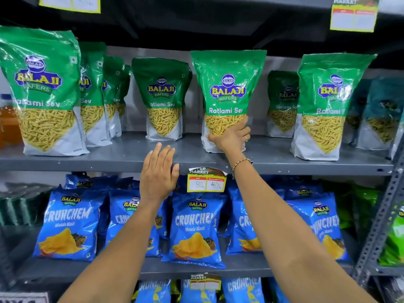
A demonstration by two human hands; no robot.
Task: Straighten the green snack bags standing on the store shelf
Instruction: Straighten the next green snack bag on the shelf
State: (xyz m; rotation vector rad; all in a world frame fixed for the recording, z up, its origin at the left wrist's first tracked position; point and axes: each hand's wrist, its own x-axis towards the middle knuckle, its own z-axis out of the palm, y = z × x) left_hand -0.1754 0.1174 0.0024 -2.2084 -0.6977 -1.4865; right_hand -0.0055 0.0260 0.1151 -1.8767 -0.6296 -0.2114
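Green Balaji Ratlami Sev bags stand upright on the grey metal shelf (122, 158). My right hand (232, 138) grips the lower front of the middle green bag (227, 88), which stands near the shelf's front edge. My left hand (158, 173) hovers open, fingers together, in front of the shelf edge, touching nothing. Another green bag (162, 99) stands further back to the left of the held one. A row of green bags (43, 92) lines the left end. Two more green bags (325, 106) stand at the right, one behind the other.
Blue Crunchem chip bags (194, 228) fill the shelf below. A yellow price tag (206, 181) hangs from the shelf edge between my arms. A perforated metal upright (380, 219) bounds the right side. Teal bags (380, 112) stand at far right, an orange bottle (7, 123) at far left.
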